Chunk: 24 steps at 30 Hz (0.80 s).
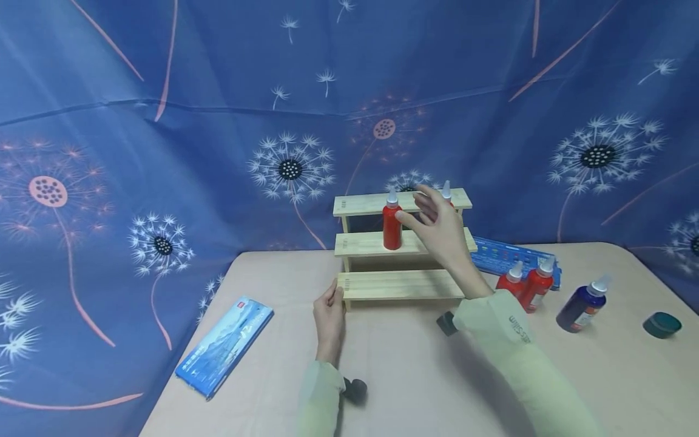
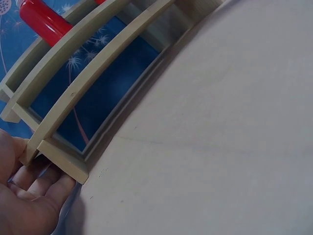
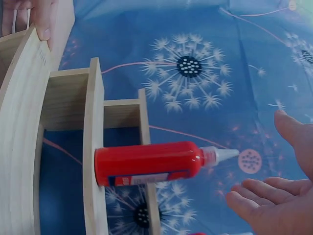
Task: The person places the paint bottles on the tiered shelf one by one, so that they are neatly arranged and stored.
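Observation:
A three-step wooden rack (image 1: 401,285) stands at the back of the table. My left hand (image 1: 329,315) holds the left end of its lowest step; in the left wrist view the thumb is by the board and the fingers (image 2: 56,188) are under it. A red squeeze bottle (image 1: 391,227) with a pale nozzle stands upright on the middle step. Beside it is my right hand (image 1: 441,233), thumb and fingers spread; the right wrist view shows a gap between this hand (image 3: 279,196) and the bottle (image 3: 146,164). A second red bottle (image 1: 446,193) on the top step is mostly hidden behind the right hand.
Right of the rack stand two red bottles (image 1: 537,288) and a dark blue bottle (image 1: 582,306). A blue flat box (image 1: 510,258) lies behind them, a dark green round lid (image 1: 662,325) farther right. Another blue box (image 1: 225,346) lies at left. A dandelion-print curtain (image 1: 218,152) hangs behind.

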Motion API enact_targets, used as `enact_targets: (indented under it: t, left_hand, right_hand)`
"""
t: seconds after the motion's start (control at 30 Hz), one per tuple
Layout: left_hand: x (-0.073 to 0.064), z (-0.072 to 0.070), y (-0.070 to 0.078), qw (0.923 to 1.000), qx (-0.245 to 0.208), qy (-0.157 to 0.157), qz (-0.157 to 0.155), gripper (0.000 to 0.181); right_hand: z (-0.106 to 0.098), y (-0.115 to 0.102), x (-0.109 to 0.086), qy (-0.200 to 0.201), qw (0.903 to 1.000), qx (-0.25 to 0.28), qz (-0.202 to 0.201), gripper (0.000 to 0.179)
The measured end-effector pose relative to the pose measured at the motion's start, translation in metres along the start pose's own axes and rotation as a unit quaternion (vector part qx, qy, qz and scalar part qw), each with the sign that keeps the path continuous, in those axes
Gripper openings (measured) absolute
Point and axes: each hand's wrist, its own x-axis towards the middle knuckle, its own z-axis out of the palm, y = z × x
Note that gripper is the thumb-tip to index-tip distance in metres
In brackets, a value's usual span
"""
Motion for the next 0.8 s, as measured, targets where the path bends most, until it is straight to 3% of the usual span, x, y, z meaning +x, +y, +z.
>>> enact_targets:
  t: [0.3, 0.8]
  left_hand:
    - [-0.001, 0.000, 0.000, 0.9999, -0.006, -0.004, -0.008, 0.036]
    - [-0.001, 0.000, 0.000, 0.9988, -0.030, -0.019, -0.033, 0.038]
  right_hand:
    - [-0.030, -0.002, -0.023, 0.026, 0.9994, -0.013, -0.016, 0.074]
    - [-0.085, 0.014, -0.056, 0.056, 0.9958, -0.068, 0.023, 0.071]
